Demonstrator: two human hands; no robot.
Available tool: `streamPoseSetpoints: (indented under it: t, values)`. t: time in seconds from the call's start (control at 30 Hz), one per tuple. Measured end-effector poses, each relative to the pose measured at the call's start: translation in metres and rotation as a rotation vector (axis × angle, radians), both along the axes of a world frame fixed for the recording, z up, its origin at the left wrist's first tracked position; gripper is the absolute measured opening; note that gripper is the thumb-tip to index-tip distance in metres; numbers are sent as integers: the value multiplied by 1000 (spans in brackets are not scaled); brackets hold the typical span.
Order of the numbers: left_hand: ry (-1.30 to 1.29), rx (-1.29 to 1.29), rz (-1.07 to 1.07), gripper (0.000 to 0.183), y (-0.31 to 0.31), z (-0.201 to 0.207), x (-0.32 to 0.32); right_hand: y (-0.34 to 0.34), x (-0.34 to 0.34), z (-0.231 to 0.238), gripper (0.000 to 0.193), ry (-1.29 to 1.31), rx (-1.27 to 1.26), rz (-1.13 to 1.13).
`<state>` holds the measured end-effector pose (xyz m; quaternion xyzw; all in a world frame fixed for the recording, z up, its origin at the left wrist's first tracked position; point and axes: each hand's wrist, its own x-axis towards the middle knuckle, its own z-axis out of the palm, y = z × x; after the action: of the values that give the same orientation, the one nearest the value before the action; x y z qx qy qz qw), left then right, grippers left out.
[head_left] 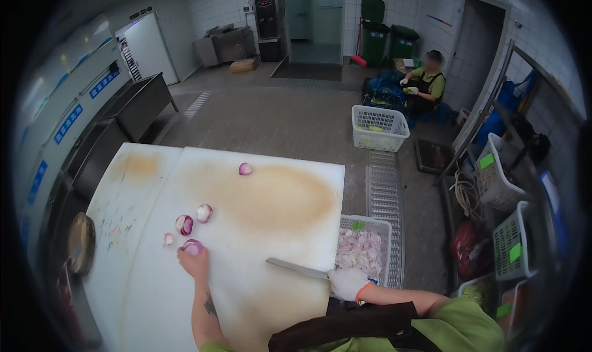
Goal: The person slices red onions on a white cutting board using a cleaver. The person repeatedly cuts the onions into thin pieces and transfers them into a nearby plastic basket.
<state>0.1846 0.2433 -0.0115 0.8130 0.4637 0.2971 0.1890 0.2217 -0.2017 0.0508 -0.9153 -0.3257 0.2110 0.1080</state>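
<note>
My bare left hand [194, 264] is closed round a purple onion [193, 247] on the white cutting board [259, 192]. Just beyond it lie two more onion pieces, a purple-and-white one [184, 224] and a paler one [204, 213]. A small pink scrap [168, 239] rests to their left. Farther off, a single onion piece [245, 169] sits near the board's far edge. At the board's right edge my right hand [349, 284], in a white glove, grips a kitchen knife [297, 268]. Its blade points left over the board, apart from the onions.
A white basket of chopped onion [361, 253] stands against the board's right side. Beyond it, a person [427, 84] sits by a white crate [380, 129] on the floor. Shelving with baskets [512, 241] lines the right. A round wooden board [81, 244] is at the left.
</note>
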Motion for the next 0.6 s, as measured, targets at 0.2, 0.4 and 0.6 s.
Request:
streamPoseSetpoints:
  t: [0.2,0.4,0.6]
  values:
    - [-36,10,-362,72,-156,11,-64,-2,8,5,26,-25,6,60]
    - [41,-70,-486,86,-218,-12,-107,-6,23,4,33,-39,116,123]
    - [12,-95,-267,92,-245,13,-137,23,12,24,27,-58,275,293]
